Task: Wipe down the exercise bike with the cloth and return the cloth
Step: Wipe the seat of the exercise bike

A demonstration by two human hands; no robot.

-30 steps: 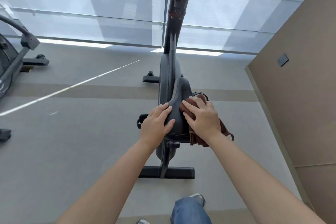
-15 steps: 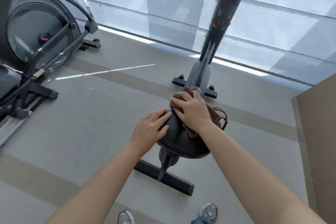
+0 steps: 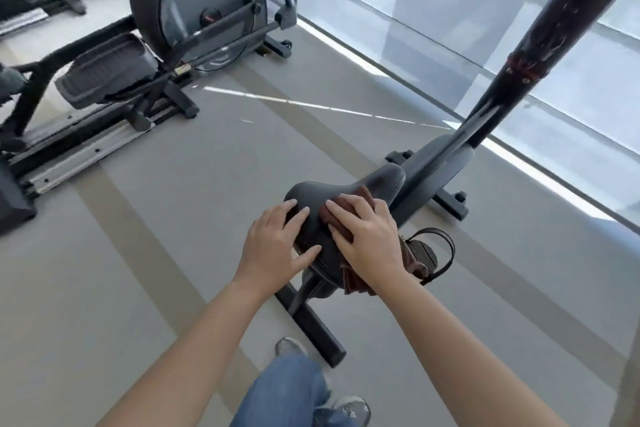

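Grey gym floor (image 3: 180, 218) by the windows, elliptical (image 3: 194, 10) off to the left. Saddle (image 3: 332, 189) sat right under both hands, wide end toward the person, nose pointing away and right at the post (image 3: 519, 80). Left hand (image 3: 277, 246) lay flat on its left side, fingers straight, holding nothing. Right hand (image 3: 367, 239) pressed the cloth (image 3: 360, 282) flat on the right side, the rest hanging off that edge. Guessing the next wipe would run nose-ward, with the right hand nearer.

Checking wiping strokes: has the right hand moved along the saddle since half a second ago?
Yes. The right hand, pressing the cloth, has slid back from the nose of the saddle toward its wide rear; the nose now shows.
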